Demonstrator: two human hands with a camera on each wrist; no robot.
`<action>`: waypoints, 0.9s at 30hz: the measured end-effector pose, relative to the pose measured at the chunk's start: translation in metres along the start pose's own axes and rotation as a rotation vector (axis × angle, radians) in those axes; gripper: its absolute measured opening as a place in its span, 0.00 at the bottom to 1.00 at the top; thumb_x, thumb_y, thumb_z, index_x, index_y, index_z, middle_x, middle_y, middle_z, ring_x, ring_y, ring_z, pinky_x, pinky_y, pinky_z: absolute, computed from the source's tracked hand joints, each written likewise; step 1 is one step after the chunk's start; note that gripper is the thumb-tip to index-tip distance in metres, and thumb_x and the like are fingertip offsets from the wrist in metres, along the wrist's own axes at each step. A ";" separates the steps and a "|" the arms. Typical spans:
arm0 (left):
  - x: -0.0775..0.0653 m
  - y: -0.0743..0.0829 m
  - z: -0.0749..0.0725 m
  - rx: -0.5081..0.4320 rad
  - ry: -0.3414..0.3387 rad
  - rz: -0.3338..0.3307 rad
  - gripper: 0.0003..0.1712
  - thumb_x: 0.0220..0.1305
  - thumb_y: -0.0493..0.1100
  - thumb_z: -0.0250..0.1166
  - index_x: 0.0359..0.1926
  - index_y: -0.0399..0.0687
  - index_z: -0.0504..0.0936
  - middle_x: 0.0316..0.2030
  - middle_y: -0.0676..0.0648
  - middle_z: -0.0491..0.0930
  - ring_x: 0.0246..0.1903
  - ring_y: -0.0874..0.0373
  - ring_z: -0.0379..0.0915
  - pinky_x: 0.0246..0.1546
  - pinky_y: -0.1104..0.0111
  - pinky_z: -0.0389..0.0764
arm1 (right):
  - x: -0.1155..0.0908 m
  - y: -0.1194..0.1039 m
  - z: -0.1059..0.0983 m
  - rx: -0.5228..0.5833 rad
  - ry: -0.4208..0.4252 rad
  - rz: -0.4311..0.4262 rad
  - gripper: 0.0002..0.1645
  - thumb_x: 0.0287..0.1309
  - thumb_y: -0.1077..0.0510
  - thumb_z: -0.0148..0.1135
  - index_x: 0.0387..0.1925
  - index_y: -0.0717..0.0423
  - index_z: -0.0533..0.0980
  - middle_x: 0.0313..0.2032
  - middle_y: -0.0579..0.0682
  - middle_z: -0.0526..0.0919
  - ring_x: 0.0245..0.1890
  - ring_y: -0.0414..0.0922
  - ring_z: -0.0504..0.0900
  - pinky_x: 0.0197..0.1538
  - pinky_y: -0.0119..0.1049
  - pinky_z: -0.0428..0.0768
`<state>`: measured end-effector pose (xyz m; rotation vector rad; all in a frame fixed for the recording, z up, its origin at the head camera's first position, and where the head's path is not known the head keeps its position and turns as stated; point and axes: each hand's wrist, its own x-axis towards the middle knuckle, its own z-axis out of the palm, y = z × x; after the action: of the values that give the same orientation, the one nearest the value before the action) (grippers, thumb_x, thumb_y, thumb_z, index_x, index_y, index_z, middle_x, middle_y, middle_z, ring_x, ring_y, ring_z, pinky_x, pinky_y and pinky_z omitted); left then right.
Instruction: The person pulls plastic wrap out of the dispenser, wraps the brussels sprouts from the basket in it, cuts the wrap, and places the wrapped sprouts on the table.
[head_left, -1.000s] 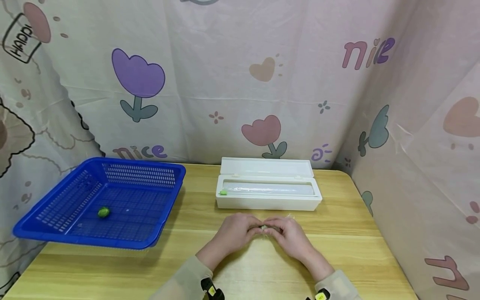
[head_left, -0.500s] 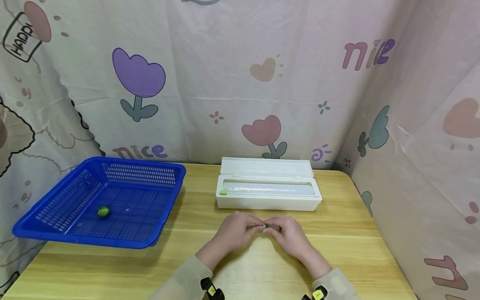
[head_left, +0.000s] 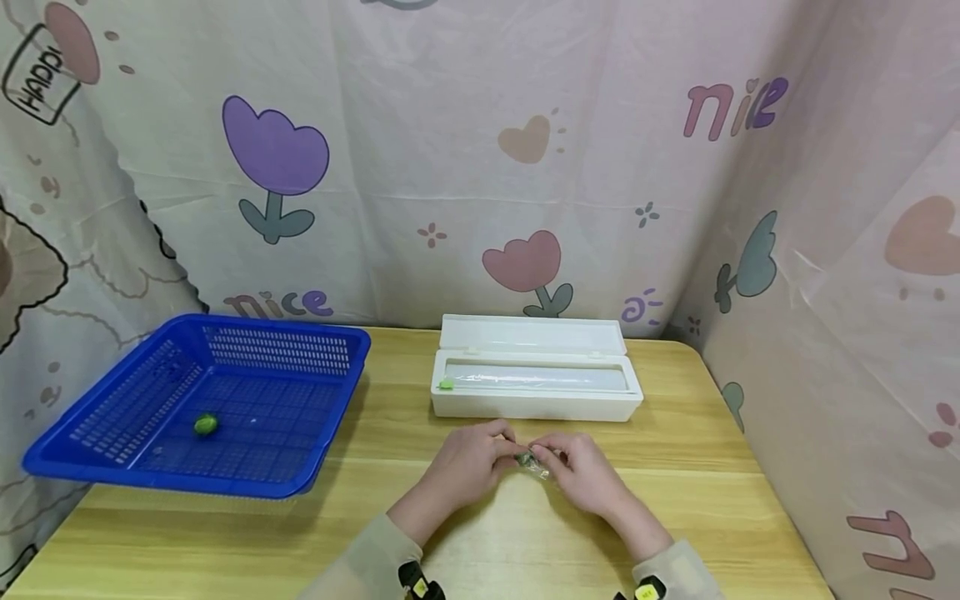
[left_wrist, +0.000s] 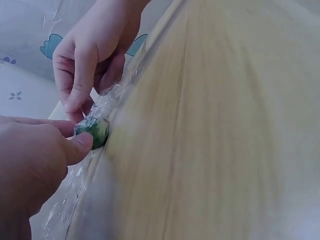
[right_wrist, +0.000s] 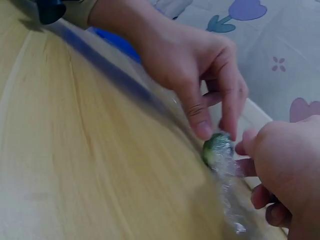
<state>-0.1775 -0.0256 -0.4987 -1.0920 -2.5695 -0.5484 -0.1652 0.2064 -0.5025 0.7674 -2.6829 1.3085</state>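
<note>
Between my two hands is a small green vegetable that looks like a Brussels sprout, covered in crinkled cling film. My left hand pinches the wrapped sprout between thumb and fingers. On the other side, my right hand pinches the film beside it with thumb and forefinger. In the right wrist view the film hangs in a twisted tail below the sprout. Behind the hands stands a white cling film box with its lid raised and a roll inside.
A blue plastic basket stands at the left of the wooden table, with one more green sprout in it. A small light green slider sits on the box's left end. Patterned curtains enclose the table's back and sides.
My fingertips have parted a little, and the wrapped sprout with its film now shows between them. The right hand has shifted its hold on the film. Basket and box stay put.
</note>
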 end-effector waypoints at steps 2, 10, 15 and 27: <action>-0.001 0.000 0.000 0.020 0.006 0.012 0.11 0.67 0.47 0.76 0.50 0.62 0.93 0.42 0.61 0.84 0.33 0.68 0.78 0.29 0.76 0.74 | 0.000 -0.002 -0.003 0.034 -0.026 0.029 0.09 0.73 0.64 0.65 0.47 0.53 0.88 0.42 0.44 0.90 0.34 0.40 0.85 0.36 0.33 0.84; -0.007 0.000 0.003 0.025 0.024 0.010 0.14 0.66 0.50 0.77 0.52 0.61 0.92 0.48 0.60 0.87 0.44 0.65 0.83 0.39 0.70 0.83 | -0.003 0.000 0.000 -0.040 -0.007 -0.022 0.15 0.58 0.71 0.75 0.45 0.53 0.89 0.45 0.42 0.90 0.44 0.42 0.87 0.48 0.41 0.86; -0.008 0.000 0.006 -0.016 0.061 -0.007 0.16 0.61 0.52 0.80 0.50 0.60 0.92 0.48 0.60 0.88 0.44 0.66 0.84 0.40 0.70 0.83 | -0.007 0.004 0.009 -0.105 0.083 -0.080 0.23 0.49 0.72 0.80 0.46 0.51 0.88 0.48 0.41 0.88 0.49 0.44 0.86 0.52 0.44 0.85; -0.024 0.006 -0.001 -0.039 -0.087 -0.086 0.20 0.69 0.57 0.72 0.59 0.63 0.89 0.57 0.61 0.85 0.54 0.60 0.84 0.50 0.62 0.85 | -0.022 0.001 0.013 -0.084 0.042 -0.172 0.21 0.57 0.56 0.82 0.52 0.54 0.88 0.50 0.41 0.86 0.26 0.33 0.76 0.27 0.28 0.78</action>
<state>-0.1567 -0.0369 -0.5061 -1.0437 -2.7020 -0.5855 -0.1439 0.2058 -0.5177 0.9256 -2.5554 1.1526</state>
